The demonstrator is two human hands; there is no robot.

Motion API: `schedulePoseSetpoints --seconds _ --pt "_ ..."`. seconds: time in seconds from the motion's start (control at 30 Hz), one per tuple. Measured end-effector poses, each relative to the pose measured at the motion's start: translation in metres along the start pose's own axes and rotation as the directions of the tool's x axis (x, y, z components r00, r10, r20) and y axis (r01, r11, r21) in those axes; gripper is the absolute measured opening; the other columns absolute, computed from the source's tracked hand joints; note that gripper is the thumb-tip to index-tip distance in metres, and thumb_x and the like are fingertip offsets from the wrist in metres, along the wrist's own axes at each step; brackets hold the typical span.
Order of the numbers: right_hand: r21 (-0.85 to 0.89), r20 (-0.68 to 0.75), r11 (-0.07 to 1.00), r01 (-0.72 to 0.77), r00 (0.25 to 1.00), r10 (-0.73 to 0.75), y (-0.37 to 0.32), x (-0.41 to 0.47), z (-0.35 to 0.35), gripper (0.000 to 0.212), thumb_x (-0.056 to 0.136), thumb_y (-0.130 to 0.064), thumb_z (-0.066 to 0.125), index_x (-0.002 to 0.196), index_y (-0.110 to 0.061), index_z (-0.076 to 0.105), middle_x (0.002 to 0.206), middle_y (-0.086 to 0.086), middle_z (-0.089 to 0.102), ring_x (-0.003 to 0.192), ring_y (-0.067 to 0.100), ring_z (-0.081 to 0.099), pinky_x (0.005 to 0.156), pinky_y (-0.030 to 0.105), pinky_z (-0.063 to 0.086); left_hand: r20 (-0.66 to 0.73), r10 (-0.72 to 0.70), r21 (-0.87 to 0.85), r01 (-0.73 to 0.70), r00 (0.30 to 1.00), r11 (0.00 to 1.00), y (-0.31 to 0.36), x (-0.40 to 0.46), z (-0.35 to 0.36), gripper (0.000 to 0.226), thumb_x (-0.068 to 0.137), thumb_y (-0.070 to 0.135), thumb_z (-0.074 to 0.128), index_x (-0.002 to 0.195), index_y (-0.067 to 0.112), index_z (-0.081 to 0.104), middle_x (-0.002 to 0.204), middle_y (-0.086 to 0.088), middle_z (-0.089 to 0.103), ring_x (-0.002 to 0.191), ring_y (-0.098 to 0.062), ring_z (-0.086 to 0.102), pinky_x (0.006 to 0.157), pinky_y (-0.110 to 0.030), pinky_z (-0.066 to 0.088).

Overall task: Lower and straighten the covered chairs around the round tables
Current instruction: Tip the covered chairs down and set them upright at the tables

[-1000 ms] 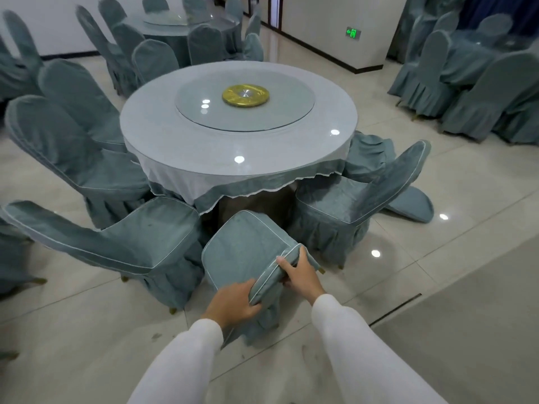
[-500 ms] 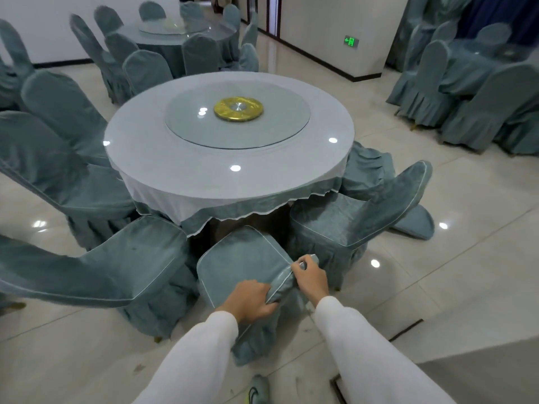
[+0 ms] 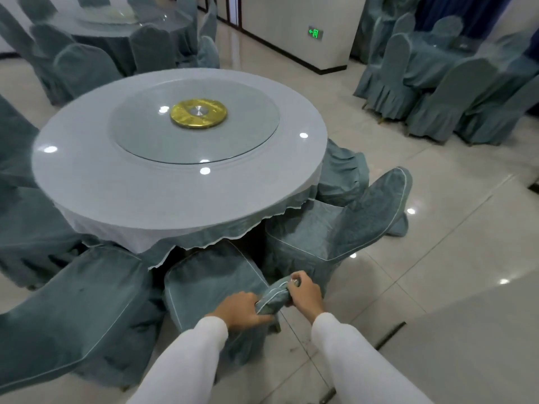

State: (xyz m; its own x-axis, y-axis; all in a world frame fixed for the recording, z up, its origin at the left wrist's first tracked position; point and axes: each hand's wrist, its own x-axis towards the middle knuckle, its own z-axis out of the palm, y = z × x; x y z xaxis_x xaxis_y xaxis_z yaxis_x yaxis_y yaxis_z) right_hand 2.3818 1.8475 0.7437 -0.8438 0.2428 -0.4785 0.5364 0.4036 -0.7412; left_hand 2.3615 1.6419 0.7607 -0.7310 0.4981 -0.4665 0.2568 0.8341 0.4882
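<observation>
**One head camera, looking down over the table**

A single wide-angle view from the person's head faces forward and down. Nearest, at the bottom edge, are both sleeves and a covered chair (image 3: 210, 284). The round table (image 3: 96, 182) fills the middle; other tables and chairs lie far off, top left and top right. Straight lines bow toward the edges.

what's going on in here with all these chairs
A person in white sleeves is working on a covered chair at the near edge of a round table. The left hand and right hand both grip the chair's back, which is tipped toward the person while the seat points at the table. The chairs on either side lean against the table too, with their backs slanting out over the floor. More covered tables and chairs stand further back in the hall.
</observation>
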Motion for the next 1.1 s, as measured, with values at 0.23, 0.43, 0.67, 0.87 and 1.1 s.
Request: schedulePoseSetpoints --seconds 0.23,0.43,0.67,0.87,1.1 --pt "-0.132 0.179 0.990 -0.059 0.980 0.082 0.002 0.086 -0.075 0.032 0.097 -0.021 0.054 0.129 -0.016 0.055 0.085 0.012 0.075 0.063 0.020 0.073 0.066 0.036 0.060 -0.138 -0.080 -0.385 0.021 0.987 0.923 0.038 0.100 -0.044 0.062 0.092 0.071 0.048 0.069 0.014 0.052 0.061 0.001 0.055 0.054 -0.012 0.052 0.063 -0.035 0.050" --pt "-0.043 -0.024 0.999 -0.026 0.999 0.025 0.020 0.138 -0.167 0.032 0.103 -0.014 0.048 0.132 -0.025 0.050 0.084 0.005 0.075 0.077 0.019 0.073 0.070 0.032 0.056 -0.168 -0.032 -0.326 -0.025 0.985 0.945 0.087 0.181 -0.061 0.038 0.092 0.050 0.055 0.075 0.016 0.058 0.070 -0.003 0.069 0.063 -0.018 0.066 0.076 -0.045 0.060" --pt "-0.016 -0.232 0.999 0.039 0.972 -0.042 0.012 0.194 -0.280 0.026 0.101 -0.009 0.047 0.111 -0.019 0.068 0.071 0.001 0.076 0.067 0.020 0.074 0.078 0.044 0.063 -0.152 0.086 -0.283 -0.127 0.985 0.951 0.186 0.266 -0.105 0.031 0.093 0.038 0.054 0.078 0.013 0.061 0.072 -0.002 0.070 0.067 -0.018 0.066 0.081 -0.041 0.058" --pt "0.003 -0.356 0.993 0.119 0.928 -0.110 -0.032 0.243 -0.354 0.023 0.105 -0.013 0.047 0.106 -0.023 0.067 0.076 0.003 0.074 0.070 0.018 0.074 0.074 0.035 0.064 -0.183 0.161 -0.302 -0.211 0.970 0.930 0.224 0.357 -0.125 0.035 0.093 0.046 0.051 0.076 0.016 0.061 0.069 0.001 0.070 0.069 -0.019 0.068 0.075 -0.045 0.059" --pt "-0.007 -0.434 0.997 0.072 0.898 -0.068 -0.038 0.292 -0.409 0.026 0.104 -0.010 0.047 0.100 -0.022 0.070 0.073 0.002 0.074 0.066 0.017 0.072 0.069 0.031 0.062 -0.158 0.199 -0.346 -0.243 0.967 0.906 0.257 0.452 -0.145 0.034 0.097 0.039 0.053 0.077 0.012 0.060 0.067 0.000 0.069 0.059 -0.013 0.062 0.071 -0.039 0.057"
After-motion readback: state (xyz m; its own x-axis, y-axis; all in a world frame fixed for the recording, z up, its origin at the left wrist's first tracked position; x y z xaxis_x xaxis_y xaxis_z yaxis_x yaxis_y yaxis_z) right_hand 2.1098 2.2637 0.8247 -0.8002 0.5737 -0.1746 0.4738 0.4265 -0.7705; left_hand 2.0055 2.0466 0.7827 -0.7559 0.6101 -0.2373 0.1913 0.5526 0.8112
